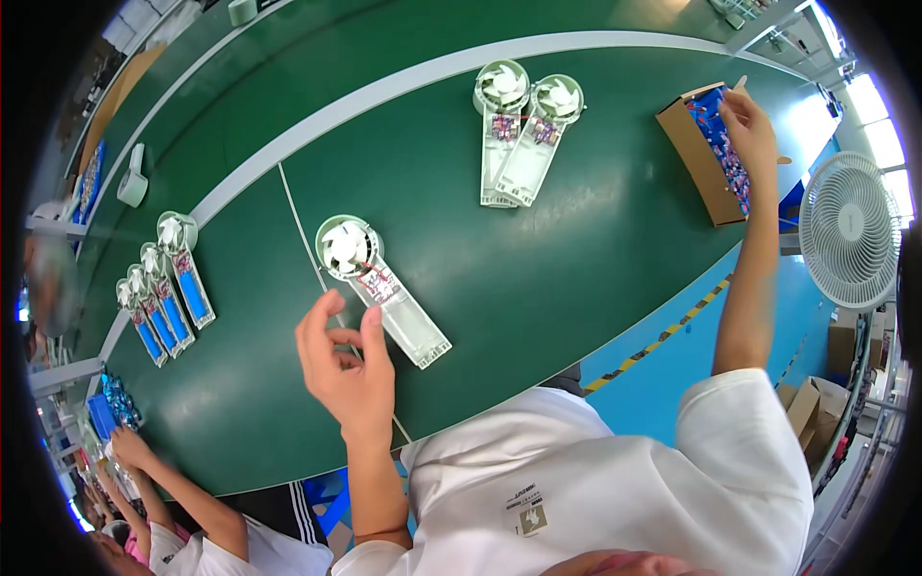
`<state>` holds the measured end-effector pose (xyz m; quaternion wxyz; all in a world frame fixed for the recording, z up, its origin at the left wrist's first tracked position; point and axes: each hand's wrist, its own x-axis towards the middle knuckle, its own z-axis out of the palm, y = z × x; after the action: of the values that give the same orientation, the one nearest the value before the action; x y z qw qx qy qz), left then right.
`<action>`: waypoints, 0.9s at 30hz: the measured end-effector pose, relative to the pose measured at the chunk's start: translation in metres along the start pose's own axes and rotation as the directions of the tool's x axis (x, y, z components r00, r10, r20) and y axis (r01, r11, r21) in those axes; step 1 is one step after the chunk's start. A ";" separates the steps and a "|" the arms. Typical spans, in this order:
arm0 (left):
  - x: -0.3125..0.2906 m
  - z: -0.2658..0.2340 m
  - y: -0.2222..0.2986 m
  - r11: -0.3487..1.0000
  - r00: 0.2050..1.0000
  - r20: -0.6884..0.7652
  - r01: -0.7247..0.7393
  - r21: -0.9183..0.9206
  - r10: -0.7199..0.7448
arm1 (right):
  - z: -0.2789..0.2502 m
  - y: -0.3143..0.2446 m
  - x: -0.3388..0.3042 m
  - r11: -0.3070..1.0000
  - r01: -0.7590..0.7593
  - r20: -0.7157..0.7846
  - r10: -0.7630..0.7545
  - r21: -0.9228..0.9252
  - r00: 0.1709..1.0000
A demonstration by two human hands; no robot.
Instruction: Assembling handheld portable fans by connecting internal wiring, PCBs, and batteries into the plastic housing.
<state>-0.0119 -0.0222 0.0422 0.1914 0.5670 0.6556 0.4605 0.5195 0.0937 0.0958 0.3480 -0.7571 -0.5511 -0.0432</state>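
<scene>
My left hand point(348, 370) hovers at the near end of an opened handheld fan point(408, 322), its fingers apart and slightly curled, holding nothing. The fan lies face up on the green table, with white blades, a small circuit board and red wires in its pale shell; no blue battery shows in it. Over at the far right, my right hand point(751, 134) reaches into a cardboard box point(693, 163) of blue battery cells with wires point(715, 130). Its fingers are bent together at the cells; what they grip is hidden.
Two more opened fans point(528, 163) overlap at the back. Several fans with blue cells point(182, 278) stand in a row at the left, near a tape roll point(133, 178). A co-worker's hand point(130, 449) is at lower left. A white round fan point(850, 226) stands at right.
</scene>
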 end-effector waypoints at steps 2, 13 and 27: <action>0.004 -0.001 -0.002 0.999 0.999 -0.006 -0.034 -0.024 0.034 | 0.002 0.043 0.028 0.981 0.061 0.220 -0.020 -0.183 0.975; 0.014 -0.014 0.002 0.993 0.994 -0.006 -0.110 0.047 0.111 | -0.013 0.000 0.013 0.889 -0.018 -0.032 0.004 -0.457 0.999; -0.009 0.015 0.040 0.954 0.958 0.159 -0.203 -0.219 0.240 | 0.068 -0.222 -0.126 0.282 -0.575 0.640 -0.370 0.768 0.673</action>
<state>0.0256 -0.0274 0.0651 0.2541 0.6551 0.5173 0.4885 0.2568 0.0645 0.0941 0.4763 -0.3770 -0.4912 0.6243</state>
